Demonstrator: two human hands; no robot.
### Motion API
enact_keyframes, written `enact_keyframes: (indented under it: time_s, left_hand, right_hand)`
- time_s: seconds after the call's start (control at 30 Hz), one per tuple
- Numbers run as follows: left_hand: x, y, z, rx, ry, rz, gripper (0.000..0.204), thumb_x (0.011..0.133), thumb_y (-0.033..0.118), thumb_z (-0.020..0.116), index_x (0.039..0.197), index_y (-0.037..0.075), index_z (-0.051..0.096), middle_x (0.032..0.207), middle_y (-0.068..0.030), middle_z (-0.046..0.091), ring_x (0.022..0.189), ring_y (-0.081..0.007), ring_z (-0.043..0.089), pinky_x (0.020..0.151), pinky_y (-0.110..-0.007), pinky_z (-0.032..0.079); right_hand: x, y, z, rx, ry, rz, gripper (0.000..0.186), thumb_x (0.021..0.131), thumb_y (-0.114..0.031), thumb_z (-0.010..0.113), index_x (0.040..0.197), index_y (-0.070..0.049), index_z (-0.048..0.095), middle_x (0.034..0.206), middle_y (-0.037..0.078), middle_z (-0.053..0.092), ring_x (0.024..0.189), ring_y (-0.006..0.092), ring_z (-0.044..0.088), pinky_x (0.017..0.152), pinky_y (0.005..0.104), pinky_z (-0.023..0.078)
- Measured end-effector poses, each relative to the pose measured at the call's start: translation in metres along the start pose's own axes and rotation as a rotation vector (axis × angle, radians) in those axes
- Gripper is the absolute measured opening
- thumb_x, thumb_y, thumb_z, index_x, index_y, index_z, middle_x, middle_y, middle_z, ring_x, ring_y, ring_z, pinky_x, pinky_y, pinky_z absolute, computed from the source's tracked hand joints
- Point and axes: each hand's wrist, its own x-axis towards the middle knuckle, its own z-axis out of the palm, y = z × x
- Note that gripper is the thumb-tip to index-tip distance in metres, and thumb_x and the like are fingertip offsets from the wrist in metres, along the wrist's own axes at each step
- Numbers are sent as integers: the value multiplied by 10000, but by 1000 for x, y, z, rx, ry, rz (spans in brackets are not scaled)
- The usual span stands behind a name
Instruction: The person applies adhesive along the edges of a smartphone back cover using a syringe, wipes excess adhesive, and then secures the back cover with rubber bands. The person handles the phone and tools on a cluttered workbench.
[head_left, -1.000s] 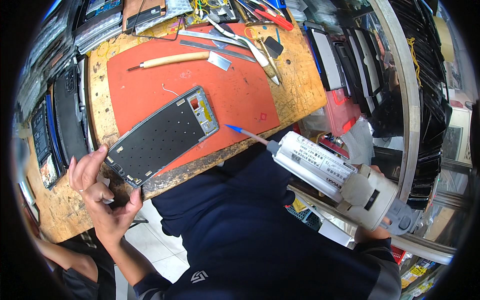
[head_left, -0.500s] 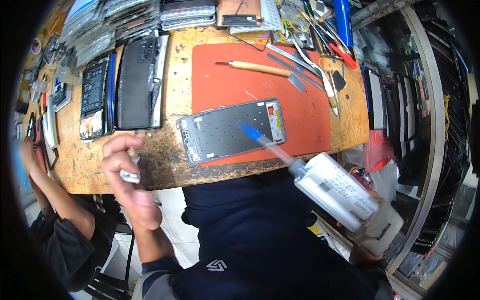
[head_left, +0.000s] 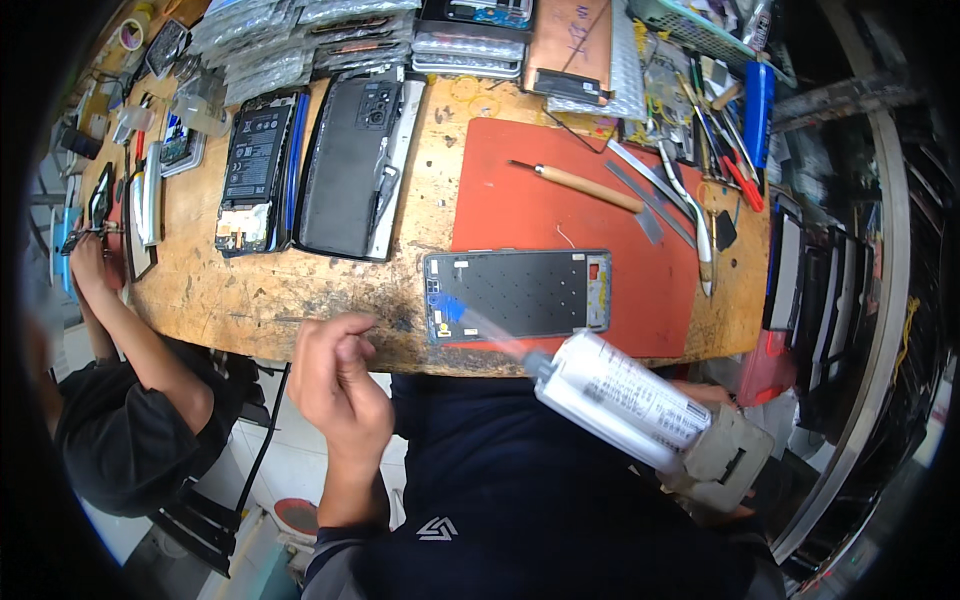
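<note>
My right hand [head_left: 705, 394], mostly hidden beneath it, grips a grey dispensing gun [head_left: 730, 460]. A white twin-barrel glue cartridge [head_left: 625, 400] sits in the gun, with a clear nozzle ending in a blue tip [head_left: 450, 308]. That tip hangs over the left end of a black phone frame [head_left: 520, 292] dotted with small pale pads; whether it touches cannot be told. The frame lies on a red-orange mat [head_left: 560, 200] at its near edge. Left of it, my left hand [head_left: 345, 385] is raised and closed, its fingers curled in; what they hold is hidden.
On the wooden bench [head_left: 400, 300] lie an opened phone [head_left: 255, 170] and a black phone back [head_left: 345, 170]. A wooden-handled knife [head_left: 580, 187] and metal blades rest on the mat. Bubble-wrapped parts [head_left: 300, 45] are stacked behind. Another person [head_left: 140, 420] works at the left.
The gun and nozzle have moved left, bringing the tip over the frame's left end. My left hand has turned, and the white scrap seen in it earlier is hidden. The view has shifted.
</note>
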Motion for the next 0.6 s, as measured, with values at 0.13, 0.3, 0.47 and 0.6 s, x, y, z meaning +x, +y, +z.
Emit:
enact_keyframes:
  time_s: [0.13, 0.3, 0.47, 0.6]
  left_hand:
    - [-1, 24, 11, 262, -223, 300, 352, 833, 83, 788, 1183, 96, 815, 748, -18, 565, 651, -190, 457, 632, -335, 378]
    - [4, 36, 22, 461, -320, 259, 348, 809, 162, 810, 1154, 123, 824, 745, 3, 481, 682, -202, 457, 635, -356, 349]
    - [8, 36, 21, 493, -376, 263, 324, 813, 191, 800, 1129, 123, 826, 753, 2, 470, 692, -207, 455, 646, -368, 326]
    - [8, 36, 22, 488, -377, 260, 331, 809, 186, 801, 1132, 121, 823, 759, 3, 476, 703, -209, 458, 654, -371, 326]
  right_hand:
    - [13, 3, -15, -44, -1, 52, 308, 850, -137, 785, 998, 90, 638, 1002, 248, 686, 925, 403, 717, 794, 435, 592]
    - [27, 5, -25, -64, 2, 116, 305, 845, -133, 782, 996, 92, 641, 1001, 247, 686, 922, 398, 718, 790, 431, 591]
    - [33, 8, -30, -70, 4, 148, 303, 840, -129, 780, 994, 94, 644, 1000, 245, 686, 918, 393, 719, 786, 427, 590]
    - [34, 7, -31, -75, 10, 158, 301, 835, -126, 777, 992, 95, 646, 999, 244, 687, 915, 389, 720, 783, 424, 590]
